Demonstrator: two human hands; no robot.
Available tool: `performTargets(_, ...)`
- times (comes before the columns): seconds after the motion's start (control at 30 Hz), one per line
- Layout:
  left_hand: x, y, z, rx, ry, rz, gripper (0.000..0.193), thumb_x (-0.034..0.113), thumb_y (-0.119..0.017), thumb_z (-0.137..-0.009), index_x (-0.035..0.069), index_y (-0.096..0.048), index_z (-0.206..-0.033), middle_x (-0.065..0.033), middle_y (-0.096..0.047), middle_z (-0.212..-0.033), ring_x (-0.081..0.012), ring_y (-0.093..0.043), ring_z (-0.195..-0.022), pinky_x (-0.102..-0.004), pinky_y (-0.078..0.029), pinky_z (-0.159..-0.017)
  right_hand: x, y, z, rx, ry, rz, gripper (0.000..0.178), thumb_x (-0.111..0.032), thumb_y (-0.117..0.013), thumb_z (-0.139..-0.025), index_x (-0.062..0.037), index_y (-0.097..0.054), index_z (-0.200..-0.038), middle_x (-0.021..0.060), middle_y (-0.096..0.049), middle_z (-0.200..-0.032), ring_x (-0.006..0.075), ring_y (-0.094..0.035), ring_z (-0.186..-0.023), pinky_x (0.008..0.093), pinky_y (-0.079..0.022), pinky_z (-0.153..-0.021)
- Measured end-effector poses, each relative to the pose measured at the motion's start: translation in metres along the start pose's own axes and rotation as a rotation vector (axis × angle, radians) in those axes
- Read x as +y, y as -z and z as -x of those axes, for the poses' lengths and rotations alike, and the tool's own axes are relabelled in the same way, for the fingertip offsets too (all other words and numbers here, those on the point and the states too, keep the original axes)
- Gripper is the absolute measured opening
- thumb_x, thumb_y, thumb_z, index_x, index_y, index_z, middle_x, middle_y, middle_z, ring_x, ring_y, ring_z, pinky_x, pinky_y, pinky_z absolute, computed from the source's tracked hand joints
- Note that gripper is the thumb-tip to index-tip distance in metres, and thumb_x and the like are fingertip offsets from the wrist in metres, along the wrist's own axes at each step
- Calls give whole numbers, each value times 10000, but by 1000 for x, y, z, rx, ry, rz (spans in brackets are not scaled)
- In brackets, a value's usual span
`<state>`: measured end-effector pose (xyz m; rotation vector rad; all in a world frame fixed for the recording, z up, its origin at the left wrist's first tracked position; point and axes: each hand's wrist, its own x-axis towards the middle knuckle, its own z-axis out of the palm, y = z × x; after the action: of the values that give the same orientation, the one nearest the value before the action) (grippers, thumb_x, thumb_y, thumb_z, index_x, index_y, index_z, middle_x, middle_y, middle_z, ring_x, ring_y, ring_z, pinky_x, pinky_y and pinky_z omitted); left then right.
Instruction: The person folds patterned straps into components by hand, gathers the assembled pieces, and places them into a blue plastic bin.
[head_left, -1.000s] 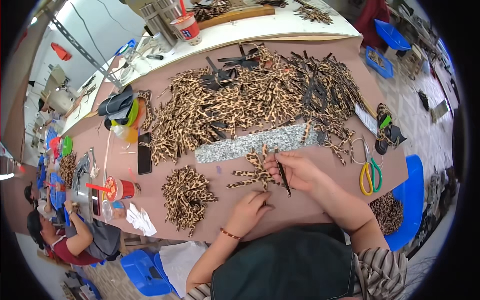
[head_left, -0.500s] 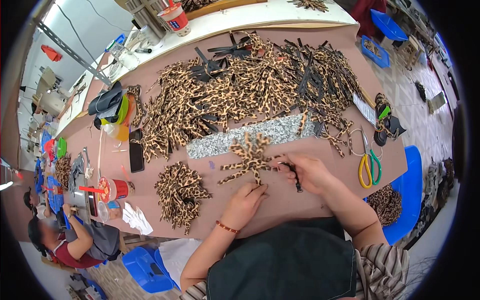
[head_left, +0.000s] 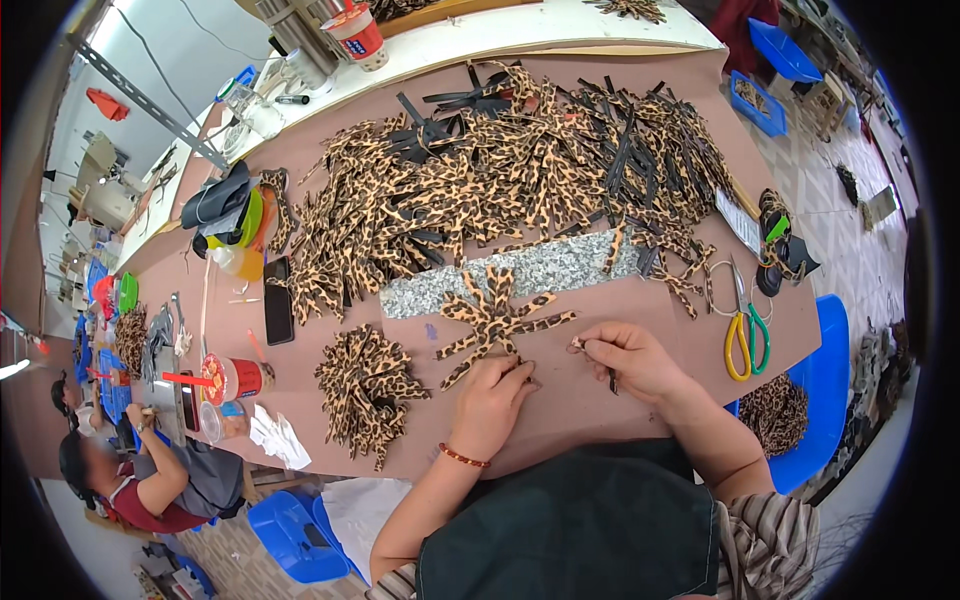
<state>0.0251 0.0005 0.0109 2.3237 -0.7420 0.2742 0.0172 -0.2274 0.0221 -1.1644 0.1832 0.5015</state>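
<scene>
A leopard-print piece with several strap arms (head_left: pixel 492 322) lies spread on the brown tabletop in front of me. My left hand (head_left: pixel 488 402) rests at its lower edge, fingers closed on one of its straps; a small dark end shows by the fingertips. To the right, my right hand (head_left: pixel 632 365) is apart from that piece. Its fingers pinch a short strap (head_left: pixel 613 381) whose dark end hangs below, while a small leopard-print tip pokes out to the left. Most of that strap is hidden by the fingers. Nearby on the left sits a bunch of leopard-print straps (head_left: pixel 368 390).
A large heap of leopard-print straps (head_left: pixel 480 180) covers the far side, behind a speckled grey slab (head_left: pixel 420 295). Scissors with yellow and green handles (head_left: pixel 738 345) lie right. On the left are a phone (head_left: pixel 279 300) and a red cup (head_left: pixel 235 380). A co-worker (head_left: pixel 120 480) sits far left.
My right hand has drawn away from the spread piece's right arm, with the strap turned in its fingers. The spread piece has turned a little and lies flatter. My left hand stays beside it.
</scene>
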Motion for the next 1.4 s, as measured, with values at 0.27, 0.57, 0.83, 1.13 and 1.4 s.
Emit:
performTargets(0.27,-16,-1,0,-15,60,71,305,82,-724,-711,20,-643,-999,-97,-612,-927,-267,-595,-890,-353,-502,-738,2,-19,-19,-48,40,161,96,-46,-613,-877,-17,-571,-959,7,-589,-755,53,-537,-637,214,-451,-553)
performTargets(0.57,-6,6,-2,-88,-31,-26,315,118,-734,-703,23,-654,-992,-91,-583,-870,-260,-586,-823,-346,-499,-716,9,-16,-19,-58,43,267,81,-37,-615,-870,-23,-558,-925,7,-589,-734,52,-544,-624,213,-465,-559)
performTargets(0.83,-15,1,0,-81,-126,-34,202,37,-570,-754,-6,-599,-949,-109,-573,-910,-262,-581,-856,-329,-500,-737,7,-20,-21,1,20,260,78,-43,-611,-874,-22,-558,-927,12,-593,-733,54,-552,-623,212,-468,-555)
performTargets(1.13,-17,2,-5,43,-23,78,173,-2,-667,-739,24,-607,-899,-97,-611,-834,-266,-611,-759,-336,-506,-659,13,-28,-29,-57,24,218,72,-41,-585,-888,-20,-571,-956,22,-601,-784,61,-561,-651,209,-492,-577)
performTargets(1.4,-12,4,5,154,-39,1,187,-3,-701,-746,43,-636,-916,-99,-672,-834,-241,-643,-672,-301,-513,-599,9,-38,-33,-45,11,311,126,-106,-611,-877,11,-641,-915,25,-622,-762,63,-565,-629,226,-503,-512)
